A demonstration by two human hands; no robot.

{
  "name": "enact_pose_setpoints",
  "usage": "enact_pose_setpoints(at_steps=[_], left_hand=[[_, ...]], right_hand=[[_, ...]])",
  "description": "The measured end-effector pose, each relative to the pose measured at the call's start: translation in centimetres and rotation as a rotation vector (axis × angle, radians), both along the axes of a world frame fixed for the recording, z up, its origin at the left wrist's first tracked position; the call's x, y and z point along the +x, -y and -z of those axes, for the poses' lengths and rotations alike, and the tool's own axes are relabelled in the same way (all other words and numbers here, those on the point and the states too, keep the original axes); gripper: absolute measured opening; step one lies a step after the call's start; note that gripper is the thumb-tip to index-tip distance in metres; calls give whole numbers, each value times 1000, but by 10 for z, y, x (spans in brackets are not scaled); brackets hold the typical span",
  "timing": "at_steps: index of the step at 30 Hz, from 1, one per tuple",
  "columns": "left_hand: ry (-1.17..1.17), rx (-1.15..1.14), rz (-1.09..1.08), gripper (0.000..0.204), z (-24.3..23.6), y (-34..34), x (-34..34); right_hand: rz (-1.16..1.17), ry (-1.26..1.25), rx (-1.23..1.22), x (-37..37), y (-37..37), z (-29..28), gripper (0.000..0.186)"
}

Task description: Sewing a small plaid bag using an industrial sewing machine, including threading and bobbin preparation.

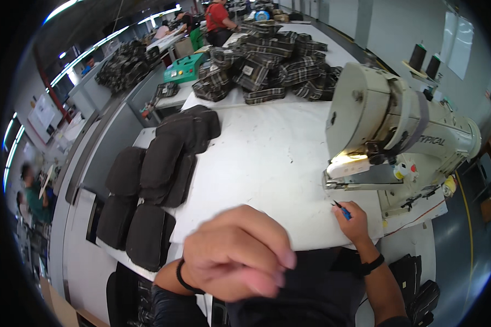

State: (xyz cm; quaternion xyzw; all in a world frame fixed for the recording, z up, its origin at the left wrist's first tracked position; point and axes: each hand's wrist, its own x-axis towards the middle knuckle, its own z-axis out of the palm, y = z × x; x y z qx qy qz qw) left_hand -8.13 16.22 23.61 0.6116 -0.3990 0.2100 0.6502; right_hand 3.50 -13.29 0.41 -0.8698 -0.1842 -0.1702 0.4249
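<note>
My left hand (237, 253) is raised close to the camera in front of my body, its fingers curled and pinched together. Anything between those fingertips is hidden and slightly blurred. At the right front of the white table (256, 163), my right hand (355, 222) holds small blue thread snips (345, 213), their dark tips pointing up and left. Just beyond this hand stands a cream sewing machine (360, 117) with its lamp lit. Left of my hands, several dark padded fabric pieces (161, 163) lie stacked along the table's left edge.
A big heap of plaid fabric pouches (267, 62) covers the far end of the table. A green machine box (185, 68) stands at the far left. Thread cones (417, 56) rise behind the sewing machine. Another person in red (217, 19) stands in the background.
</note>
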Motion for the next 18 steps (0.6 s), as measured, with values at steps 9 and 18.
enact_pose_setpoints(at_steps=[9,18], left_hand=[[13,-597,525,64,18,75,-61],[-179,-673,472,19,72,38,-121]], right_hand=[[-12,1,-34,7,-4,15,21],[73,-96,-229,32,26,3,35]])
